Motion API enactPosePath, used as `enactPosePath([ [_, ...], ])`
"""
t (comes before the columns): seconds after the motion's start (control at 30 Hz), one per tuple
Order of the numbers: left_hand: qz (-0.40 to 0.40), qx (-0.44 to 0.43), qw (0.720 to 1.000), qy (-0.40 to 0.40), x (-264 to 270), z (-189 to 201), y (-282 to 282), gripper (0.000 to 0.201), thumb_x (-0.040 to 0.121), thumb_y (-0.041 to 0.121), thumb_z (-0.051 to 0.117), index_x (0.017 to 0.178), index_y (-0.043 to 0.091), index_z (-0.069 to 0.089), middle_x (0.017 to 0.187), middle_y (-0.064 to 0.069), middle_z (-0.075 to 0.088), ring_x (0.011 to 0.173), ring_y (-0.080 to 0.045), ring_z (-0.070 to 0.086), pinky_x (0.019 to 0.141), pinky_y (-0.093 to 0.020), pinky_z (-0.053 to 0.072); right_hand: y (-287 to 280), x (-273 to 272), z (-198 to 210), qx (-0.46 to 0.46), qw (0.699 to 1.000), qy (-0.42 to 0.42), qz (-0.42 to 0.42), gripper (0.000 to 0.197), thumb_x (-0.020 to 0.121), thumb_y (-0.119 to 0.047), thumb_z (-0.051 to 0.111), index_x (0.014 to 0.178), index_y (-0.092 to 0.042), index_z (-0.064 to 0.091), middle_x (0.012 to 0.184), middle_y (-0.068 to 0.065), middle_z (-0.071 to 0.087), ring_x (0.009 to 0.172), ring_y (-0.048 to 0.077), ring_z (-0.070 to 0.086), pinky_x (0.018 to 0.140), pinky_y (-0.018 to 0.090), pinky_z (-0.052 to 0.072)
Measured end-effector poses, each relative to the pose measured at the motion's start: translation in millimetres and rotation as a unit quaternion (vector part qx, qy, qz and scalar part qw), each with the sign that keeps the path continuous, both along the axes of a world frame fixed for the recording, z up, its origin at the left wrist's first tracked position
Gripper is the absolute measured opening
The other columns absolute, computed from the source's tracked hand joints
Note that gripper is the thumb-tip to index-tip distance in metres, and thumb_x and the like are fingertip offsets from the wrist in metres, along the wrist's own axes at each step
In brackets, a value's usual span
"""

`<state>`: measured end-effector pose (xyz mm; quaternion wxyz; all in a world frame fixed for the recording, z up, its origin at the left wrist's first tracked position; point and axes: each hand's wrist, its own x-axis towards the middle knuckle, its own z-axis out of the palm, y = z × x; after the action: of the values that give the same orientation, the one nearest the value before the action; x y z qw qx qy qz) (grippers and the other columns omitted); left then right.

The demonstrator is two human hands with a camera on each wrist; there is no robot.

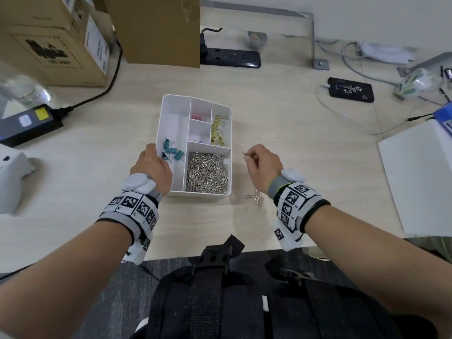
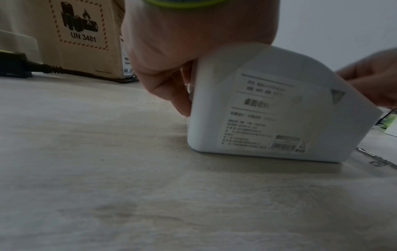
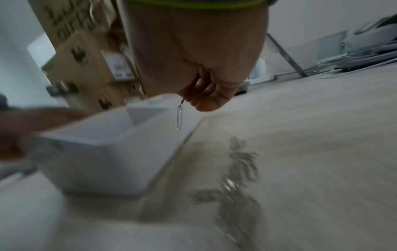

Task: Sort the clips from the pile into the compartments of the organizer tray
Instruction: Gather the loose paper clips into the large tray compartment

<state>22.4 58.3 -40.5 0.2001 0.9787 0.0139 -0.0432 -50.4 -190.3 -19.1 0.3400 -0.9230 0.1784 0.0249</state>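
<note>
A white organizer tray [image 1: 171, 106] stands mid-table, holding teal binder clips [image 1: 172, 151], pink clips [image 1: 196, 117], yellow clips [image 1: 216, 130] and a heap of silver paper clips [image 1: 206, 173]. My left hand [image 1: 152, 159] grips the tray's near left wall, fingers [image 2: 171, 91] curled against the tray [image 2: 279, 105]. My right hand [image 1: 259, 160] hovers just right of the tray and pinches paper clips [image 1: 245, 154]; one silver clip [image 3: 179, 117] dangles from the fingers [image 3: 206, 95]. A few loose paper clips [image 1: 255, 198] lie on the table below my right wrist.
Cardboard boxes [image 1: 56, 40] stand at the back left, a black power strip [image 1: 230, 56] behind the tray. A power adapter [image 1: 27, 123] lies left, a phone [image 1: 351, 90] with cables back right, and a white box [image 1: 415, 177] at the right edge.
</note>
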Motion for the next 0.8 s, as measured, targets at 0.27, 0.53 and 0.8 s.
enactPosePath([
  [0.27, -0.003, -0.005, 1.000, 0.001, 0.4, 1.7, 1.7, 0.018, 0.093, 0.012, 0.042, 0.106, 0.001, 0.046, 0.088, -0.021, 0.057, 0.064, -0.029, 0.043, 0.059, -0.036, 0.033, 44.9, 23.7, 7.1, -0.026, 0.984, 0.042, 0.171, 0.017, 0.092, -0.027, 0.059, 0.104, -0.016, 0.065, 0.102, 0.003, 0.061, 0.089, 0.020, 0.056, 0.076, 0.029, 0.043],
  [0.53, -0.013, -0.010, 1.000, -0.003, 1.1, 0.6, 1.8, 0.020, 0.092, 0.011, 0.042, 0.109, 0.002, 0.047, 0.089, -0.022, 0.058, 0.071, -0.039, 0.055, 0.061, -0.037, 0.035, -27.5, 0.3, -7.5, -0.070, 0.995, 0.056, 0.039, 0.016, 0.093, -0.031, 0.056, 0.103, -0.021, 0.063, 0.104, -0.001, 0.058, 0.076, 0.015, 0.056, 0.074, 0.026, 0.044],
  [0.8, -0.014, -0.008, 0.999, 0.034, -1.9, 10.5, -0.7, 0.023, 0.096, 0.014, 0.040, 0.115, 0.002, 0.045, 0.099, -0.023, 0.057, 0.080, -0.043, 0.058, 0.064, -0.037, 0.036, -68.8, -44.5, -17.4, -0.137, 0.971, 0.140, 0.136, 0.052, 0.082, -0.047, 0.064, 0.128, -0.029, 0.047, 0.129, -0.005, 0.041, 0.113, 0.016, 0.049, 0.091, 0.033, 0.046],
])
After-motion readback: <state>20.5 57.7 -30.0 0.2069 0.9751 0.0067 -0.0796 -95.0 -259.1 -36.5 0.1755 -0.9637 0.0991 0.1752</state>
